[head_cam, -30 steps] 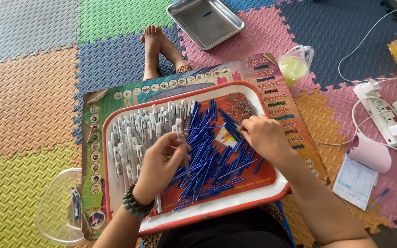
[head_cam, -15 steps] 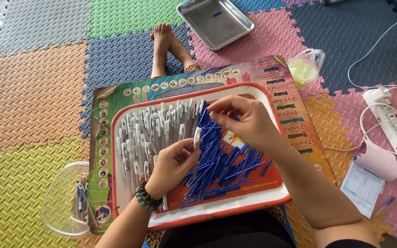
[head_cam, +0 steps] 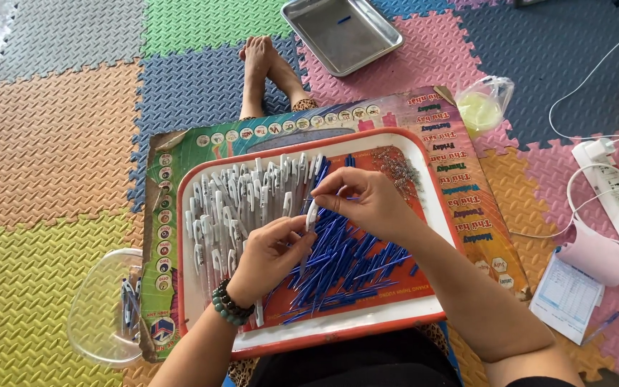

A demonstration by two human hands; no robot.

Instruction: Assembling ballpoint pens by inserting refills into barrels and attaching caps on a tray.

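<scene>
Both hands meet over the red tray (head_cam: 338, 337), which rests on the person's lap so parts stay w/in reach. The left hand (head_cam: 270, 254) and right hand (head_cam: 367, 204) have fingers clamped on one white pen part (head_cam: 312, 213), held approx. upright above the blue tubes (head_cam: 345, 261). White parts (head_cam: 241, 197) lie sorted on the left, springs (head_cam: 395, 166) at the far corner.

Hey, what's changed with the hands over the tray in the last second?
The right hand left the blue tubes and came up to meet the left hand, both now pinching one white pen piece. The red tray and white pieces stayed put.
</scene>
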